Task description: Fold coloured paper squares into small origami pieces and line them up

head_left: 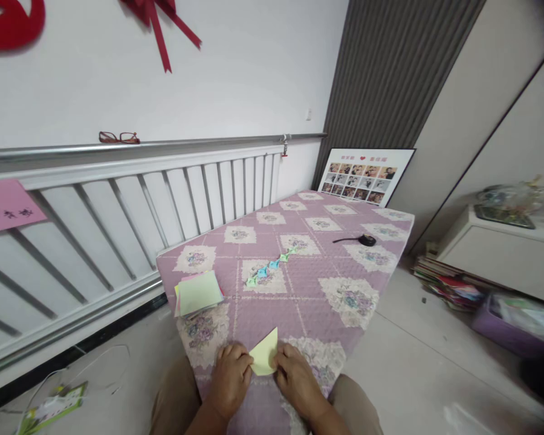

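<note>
A pale yellow sheet of paper (265, 355), folded to a shape with a pointed top, is held just over the near end of the table. My left hand (232, 371) pinches its left corner between thumb and fingers. At the opposite edge, my right hand (294, 371) grips the paper with closed fingers. Farther off lies a row of small folded paper pieces (274, 264) in green and blue. To the left of them sits a stack of coloured paper sheets (199, 294), a pale green one on top.
A purple flowered cloth (272, 314) covers the table. On its far right rests a black round object with a thin strap (367, 240). A framed photo board (367, 175) leans at the far end. White railing (217, 187) runs along the left, with eyeglasses (118, 138) above.
</note>
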The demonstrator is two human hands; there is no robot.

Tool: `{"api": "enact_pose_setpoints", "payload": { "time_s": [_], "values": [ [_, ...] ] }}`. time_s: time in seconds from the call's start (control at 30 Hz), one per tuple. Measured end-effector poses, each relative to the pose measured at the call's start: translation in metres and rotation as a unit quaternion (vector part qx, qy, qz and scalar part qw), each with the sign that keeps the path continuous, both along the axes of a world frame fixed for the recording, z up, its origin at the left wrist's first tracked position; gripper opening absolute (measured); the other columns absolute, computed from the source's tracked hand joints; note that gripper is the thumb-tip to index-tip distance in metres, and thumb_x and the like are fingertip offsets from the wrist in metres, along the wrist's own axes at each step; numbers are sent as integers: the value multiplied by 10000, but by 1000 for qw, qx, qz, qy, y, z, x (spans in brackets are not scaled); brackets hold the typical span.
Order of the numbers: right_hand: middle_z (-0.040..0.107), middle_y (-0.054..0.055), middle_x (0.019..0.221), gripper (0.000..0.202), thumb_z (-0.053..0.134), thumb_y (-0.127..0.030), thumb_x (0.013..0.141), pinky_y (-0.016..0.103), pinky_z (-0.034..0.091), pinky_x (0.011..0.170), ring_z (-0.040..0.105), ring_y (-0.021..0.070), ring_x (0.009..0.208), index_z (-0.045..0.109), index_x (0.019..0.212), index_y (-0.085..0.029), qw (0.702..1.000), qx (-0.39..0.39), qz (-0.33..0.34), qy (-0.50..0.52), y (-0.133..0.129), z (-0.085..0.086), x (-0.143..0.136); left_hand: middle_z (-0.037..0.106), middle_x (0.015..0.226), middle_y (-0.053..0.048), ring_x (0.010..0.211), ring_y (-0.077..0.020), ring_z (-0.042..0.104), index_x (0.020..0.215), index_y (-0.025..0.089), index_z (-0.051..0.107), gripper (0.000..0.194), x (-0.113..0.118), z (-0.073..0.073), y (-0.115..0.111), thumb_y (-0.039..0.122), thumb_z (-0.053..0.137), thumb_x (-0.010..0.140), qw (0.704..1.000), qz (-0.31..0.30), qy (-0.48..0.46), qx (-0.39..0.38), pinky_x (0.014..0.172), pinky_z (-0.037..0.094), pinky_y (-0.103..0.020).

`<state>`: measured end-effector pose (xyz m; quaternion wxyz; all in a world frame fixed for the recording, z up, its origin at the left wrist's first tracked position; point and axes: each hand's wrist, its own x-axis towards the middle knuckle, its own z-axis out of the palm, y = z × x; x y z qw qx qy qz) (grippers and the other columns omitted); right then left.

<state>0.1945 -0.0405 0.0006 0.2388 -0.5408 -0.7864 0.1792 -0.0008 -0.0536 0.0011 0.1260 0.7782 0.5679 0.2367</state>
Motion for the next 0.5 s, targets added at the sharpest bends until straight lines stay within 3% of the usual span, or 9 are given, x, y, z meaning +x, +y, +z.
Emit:
{"api": "enact_pose_setpoints", "payload": {
  "time_s": [0.13, 0.33, 0.5],
  "values": [
    [568, 18, 929, 224, 533, -77, 640, 272, 368, 801, 506, 178, 921, 582, 809, -216, 999, 3, 31, 7, -5, 6, 2, 612, 924, -6, 924, -184, 497, 843, 245, 671, 245, -1, -3, 2, 73, 505, 789, 1000, 9, -22, -7, 881, 320, -348],
    [573, 28, 889, 51, 563, -158, 742, 268, 362, 765, 508, 181, 891, 578, 736, -207, 1000, -17, -17, -15, -3, 8, -4, 605, 903, -5, 914, -185, 505, 759, 223, 649, 126, -3, -4, 3, 157, 549, 800, 997, 50, -38, -35, 888, 312, -356],
    [589, 38, 858, 123, 535, -207, 822, 265, 370, 771, 526, 178, 867, 601, 718, -200, 999, -19, -38, -29, 0, 8, -9, 596, 906, -9, 921, -187, 505, 744, 217, 634, 147, -3, -2, 3, 218, 526, 844, 996, 79, -32, -33, 895, 300, -358]
  ]
}}
